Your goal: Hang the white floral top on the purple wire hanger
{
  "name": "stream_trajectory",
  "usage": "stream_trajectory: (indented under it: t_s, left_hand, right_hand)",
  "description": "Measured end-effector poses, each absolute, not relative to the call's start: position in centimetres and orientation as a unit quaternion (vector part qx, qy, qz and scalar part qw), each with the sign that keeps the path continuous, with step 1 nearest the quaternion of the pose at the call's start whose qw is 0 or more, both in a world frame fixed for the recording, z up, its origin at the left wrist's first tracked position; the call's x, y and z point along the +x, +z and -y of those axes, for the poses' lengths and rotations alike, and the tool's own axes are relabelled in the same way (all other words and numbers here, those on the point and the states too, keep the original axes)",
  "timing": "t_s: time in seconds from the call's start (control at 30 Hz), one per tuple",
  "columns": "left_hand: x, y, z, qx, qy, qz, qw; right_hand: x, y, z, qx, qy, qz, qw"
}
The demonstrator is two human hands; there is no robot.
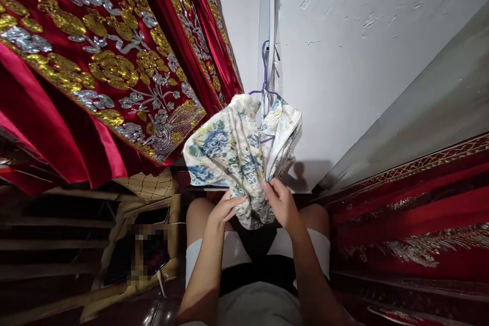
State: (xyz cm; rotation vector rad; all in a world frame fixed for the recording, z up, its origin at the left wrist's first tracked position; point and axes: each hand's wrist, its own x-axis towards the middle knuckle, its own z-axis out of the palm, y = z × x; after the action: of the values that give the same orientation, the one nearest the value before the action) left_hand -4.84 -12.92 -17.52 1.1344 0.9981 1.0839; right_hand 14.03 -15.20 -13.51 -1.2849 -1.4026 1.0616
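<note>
A white short-sleeved top (pixel 217 150) with blue and yellow-green flowers hangs on a purple hanger (pixel 264 69) in front of me. Its right front edge is folded back, showing pale lining, and the lower part is bunched above my lap. My left hand (pixel 226 207) grips the lower cloth, thumb on top and fingers partly hidden beneath. With thumb and fingers pinched together, my right hand (pixel 279 199) holds the front edge of the top. The hanger's hook is up against a narrow vertical strip on the wall.
Red cloth with gold and silver sequin embroidery (pixel 114 69) hangs at upper left. A bamboo frame (pixel 110 244) stands at lower left, with a blurred-out device (pixel 147 254) and white cable. More red fringed cloth (pixel 420 224) lies at right. The white wall (pixel 344 61) has peeling paint.
</note>
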Motion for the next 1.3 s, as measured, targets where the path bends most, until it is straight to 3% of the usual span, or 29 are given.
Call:
stream_trajectory:
  t_s: [0.13, 0.2, 0.27, 0.33, 0.37, 0.57, 0.8, 0.97, 1.07, 1.13, 1.3]
  left_hand:
    - [-4.5, -18.1, 12.0, 0.408, 0.522, -0.448, 0.6]
    - [-4.2, -19.0, 12.2, 0.385, 0.606, -0.513, 0.47]
    - [-3.5, -20.0, 12.8, 0.37, 0.676, -0.576, 0.275]
    - [-2.2, -20.8, 13.6, 0.416, 0.681, -0.585, 0.142]
    - [-1.4, -21.1, 14.0, 0.466, 0.663, -0.57, 0.132]
    - [2.0, -21.2, 12.7, 0.651, 0.508, -0.48, 0.296]
    - [0.0, -21.4, 9.5, 0.761, 0.386, -0.46, 0.243]
    - [-2.6, -15.8, 7.8, 0.812, 0.342, -0.417, 0.222]
    - [-3.3, -9.2, 7.0, 0.75, 0.509, -0.388, 0.165]
    - [-3.4, -4.9, 6.3, 0.728, 0.556, -0.39, 0.098]
    - [-2.8, -0.2, 4.2, 0.795, 0.485, -0.365, -0.002]
  right_hand:
    - [14.4, -12.6, 14.7, -0.508, 0.427, 0.601, 0.445]
    - [14.4, -12.9, 14.7, -0.525, 0.44, 0.564, 0.461]
    - [14.2, -13.6, 14.8, -0.544, 0.451, 0.513, 0.487]
    - [13.6, -14.3, 14.9, -0.547, 0.458, 0.48, 0.51]
    - [13.3, -14.6, 15.0, -0.542, 0.463, 0.475, 0.516]
    - [13.0, -12.8, 13.3, -0.491, 0.48, 0.498, 0.529]
    - [13.4, -2.5, 5.3, -0.413, 0.439, 0.461, 0.651]
    - [12.5, -0.5, 4.6, -0.378, 0.462, 0.45, 0.664]
    - [12.2, -1.6, 5.5, -0.376, 0.458, 0.48, 0.647]
    - [12.0, -2.0, 5.8, -0.373, 0.452, 0.507, 0.633]
    - [11.7, -2.5, 5.3, -0.353, 0.414, 0.551, 0.633]
